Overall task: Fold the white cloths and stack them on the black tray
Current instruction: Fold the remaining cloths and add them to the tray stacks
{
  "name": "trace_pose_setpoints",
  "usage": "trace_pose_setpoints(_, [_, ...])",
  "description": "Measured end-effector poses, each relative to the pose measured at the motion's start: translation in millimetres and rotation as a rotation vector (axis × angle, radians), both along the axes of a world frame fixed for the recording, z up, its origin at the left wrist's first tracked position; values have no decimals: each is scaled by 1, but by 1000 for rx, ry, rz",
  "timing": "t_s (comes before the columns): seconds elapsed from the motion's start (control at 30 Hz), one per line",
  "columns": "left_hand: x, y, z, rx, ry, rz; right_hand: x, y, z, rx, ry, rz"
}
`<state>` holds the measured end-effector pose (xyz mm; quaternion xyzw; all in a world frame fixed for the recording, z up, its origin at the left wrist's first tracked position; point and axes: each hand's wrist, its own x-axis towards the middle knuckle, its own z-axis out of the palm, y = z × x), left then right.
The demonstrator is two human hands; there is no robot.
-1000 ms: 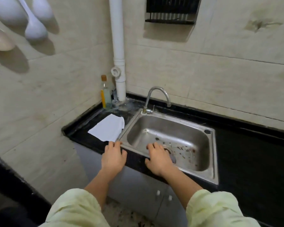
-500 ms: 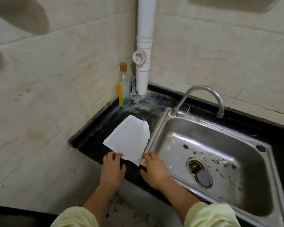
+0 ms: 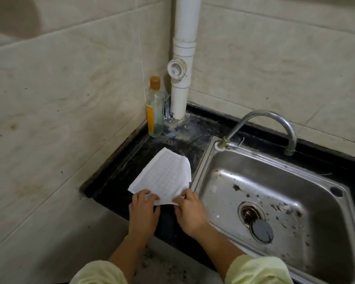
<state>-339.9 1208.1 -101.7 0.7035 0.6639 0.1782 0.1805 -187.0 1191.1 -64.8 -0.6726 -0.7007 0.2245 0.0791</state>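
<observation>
White cloth [image 3: 162,177] lies flat on the black counter [image 3: 111,177], in the strip between the left tiled wall [image 3: 59,119] and the steel sink [image 3: 201,167]. Its right edge runs just beside the sink rim and its near edge sits at the counter's front lip. Grid texture, far edge uneven. One layer or already folded: can't tell

Left hand [image 3: 142,212]: fingers curled over the near-left corner with cloth bunched between them, so it's gripping the cloth. Right hand [image 3: 190,214]: fingers pinching the near-right corner, which is lifted a little off the counter (small crease runs up from the pinch). Hands are close together, not touching. Pale green sleeves [image 3: 258,269] at the bottom of the view

Rest:
- clear bottle [image 3: 155,111], orange cap, yellow label, upright in the back corner, just beside the white drain pipe [image 3: 182,58] that meets the counter
- whitish residue on the counter around the pipe base
- chrome faucet [image 3: 275,119] mounted at the sink's back-left corner, spout arching right
- basin speckled with dark stains, drain [image 3: 250,213] uncovered, grey plug [image 3: 261,230] lying right next to it
</observation>
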Motion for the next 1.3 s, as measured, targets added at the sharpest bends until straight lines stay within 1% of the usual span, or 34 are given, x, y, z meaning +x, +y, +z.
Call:
trace_pose_setpoints(0.23, [8,13,29,34,5,24,15,10,34,76,206,-150])
trace_pose_setpoints(0.37, [21,13,55,109,-39,43,32,-1,61,153,296,-198])
trace_pose_setpoints(0.47, [40,11,76,190,-106,19,51,-17,84,220,306,-242])
trace_pose_setpoints(0.7, [107,-17,125,295,-238,-177,116,-80,128,353,245,-418])
trace_pose_setpoints(0.77, [133,-37,136,329,-259,-253,137,-110,140,390,238,-478])
trace_pose_setpoints(0.87, [169,-68,147,337,-212,-353,166,-154,153,423,220,-561])
trace_pose_setpoints(0.97, [206,-107,159,360,-203,-434,193,-208,162,452,216,-637])
trace_pose_setpoints(1.07, [241,-149,165,384,-219,-530,217,-266,169,483,272,-744])
trace_pose_setpoints(1.13, [262,-180,167,405,-217,-608,232,-309,173,505,299,-816])
trace_pose_setpoints(1.3, [309,-275,170,437,-174,-835,262,-433,186,582,292,-995])
